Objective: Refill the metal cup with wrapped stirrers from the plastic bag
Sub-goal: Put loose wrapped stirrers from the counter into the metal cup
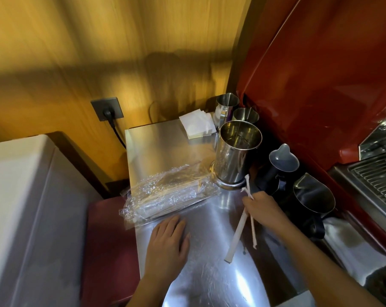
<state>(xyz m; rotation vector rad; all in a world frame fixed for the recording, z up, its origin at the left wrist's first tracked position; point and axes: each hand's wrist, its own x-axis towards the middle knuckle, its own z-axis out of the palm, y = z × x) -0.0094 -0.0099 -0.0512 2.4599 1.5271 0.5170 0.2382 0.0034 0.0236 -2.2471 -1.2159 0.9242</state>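
Note:
A tall metal cup (235, 156) stands upright on the steel counter (200, 273), with a stirrer or two visible inside. To its left lies a clear plastic bag (167, 193) holding several wrapped stirrers. My right hand (265, 210) is closed around two white wrapped stirrers (239, 231), just in front of and below the cup's base; their upper ends point toward the cup. My left hand (168, 240) rests flat on the counter, fingers spread, just below the bag and empty.
Two smaller steel pitchers (226, 105) and a stack of white napkins (197, 126) sit behind the cup. Two dark pitchers (309, 196) stand to its right beside a red espresso machine (320, 85) with a drip grate (378, 180). A white appliance (28, 207) is at left.

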